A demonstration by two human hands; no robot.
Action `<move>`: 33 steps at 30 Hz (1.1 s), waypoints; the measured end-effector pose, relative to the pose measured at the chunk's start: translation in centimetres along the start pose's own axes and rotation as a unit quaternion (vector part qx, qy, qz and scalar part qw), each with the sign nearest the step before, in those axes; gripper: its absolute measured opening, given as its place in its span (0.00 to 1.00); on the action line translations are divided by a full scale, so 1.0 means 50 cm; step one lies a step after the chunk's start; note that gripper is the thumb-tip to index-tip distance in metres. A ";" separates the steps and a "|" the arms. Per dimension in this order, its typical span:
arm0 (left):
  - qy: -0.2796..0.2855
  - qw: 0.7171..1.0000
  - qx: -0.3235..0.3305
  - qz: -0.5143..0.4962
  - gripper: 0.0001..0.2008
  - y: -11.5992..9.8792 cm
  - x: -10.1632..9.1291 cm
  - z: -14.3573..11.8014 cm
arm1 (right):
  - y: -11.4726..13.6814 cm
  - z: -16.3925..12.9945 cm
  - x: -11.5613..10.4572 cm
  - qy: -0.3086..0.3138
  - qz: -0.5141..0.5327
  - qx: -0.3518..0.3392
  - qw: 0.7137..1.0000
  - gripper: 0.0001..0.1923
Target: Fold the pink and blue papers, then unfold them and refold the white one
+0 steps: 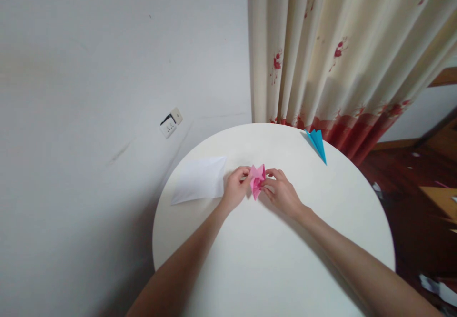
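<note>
Head view: a folded pink paper piece [256, 180], judged light, thin and easily creased, best taken at its edges, is pinched between the closed fingertips of the left hand [235, 188] and right hand [282, 191] near the centre of the round white table [271, 260], with a white sheet [200, 180] at nine o'clock and a blue paper fold [317, 143] at one o'clock.

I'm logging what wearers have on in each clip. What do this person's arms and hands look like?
Both forearms are bare, with no sleeves in view. The left hand and right hand wear no gloves; no watch, bracelet or ring shows, though the fingers are small in this view.
</note>
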State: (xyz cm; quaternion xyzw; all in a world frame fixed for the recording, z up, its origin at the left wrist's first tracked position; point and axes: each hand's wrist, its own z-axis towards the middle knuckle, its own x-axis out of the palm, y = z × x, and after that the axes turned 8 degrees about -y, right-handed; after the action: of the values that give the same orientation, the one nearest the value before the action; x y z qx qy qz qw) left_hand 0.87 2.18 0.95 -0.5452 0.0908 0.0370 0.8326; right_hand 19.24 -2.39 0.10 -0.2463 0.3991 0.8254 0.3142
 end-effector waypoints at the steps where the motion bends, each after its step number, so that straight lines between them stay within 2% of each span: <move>1: 0.005 0.999 -0.020 -0.024 0.07 0.003 -0.001 0.002 | -0.002 0.000 -0.001 0.001 0.006 -0.001 1.000 0.07; 5: 0.005 0.988 -0.100 -0.114 0.12 0.009 -0.001 0.004 | -0.005 -0.001 -0.001 0.000 0.031 0.003 1.000 0.08; 9: -0.055 0.980 -0.142 -0.131 0.14 0.013 0.008 -0.001 | -0.004 -0.004 0.004 -0.005 0.047 -0.014 0.999 0.10; 13: -0.111 0.988 -0.097 -0.039 0.11 0.018 0.014 -0.003 | 0.002 -0.006 0.007 -0.033 0.051 -0.021 0.998 0.10; 17: -0.123 0.991 -0.035 0.024 0.12 0.013 0.016 -0.005 | 0.010 -0.004 0.003 -0.055 0.053 -0.034 0.997 0.10; 25: -0.086 0.996 -0.028 0.006 0.10 0.014 0.018 -0.009 | 0.026 0.005 -0.014 -0.029 -0.006 -0.106 0.994 0.10; 33: -0.119 0.992 -0.028 -0.042 0.12 0.011 0.015 -0.012 | 0.024 -0.003 -0.009 -0.107 0.090 -0.146 0.979 0.07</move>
State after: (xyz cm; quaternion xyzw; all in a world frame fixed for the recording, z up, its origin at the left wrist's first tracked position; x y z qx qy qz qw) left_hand 1.45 1.83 0.08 -0.5631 -0.0334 0.0693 0.8228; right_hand 18.71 -3.22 0.93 -0.1629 0.2583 0.9214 0.2405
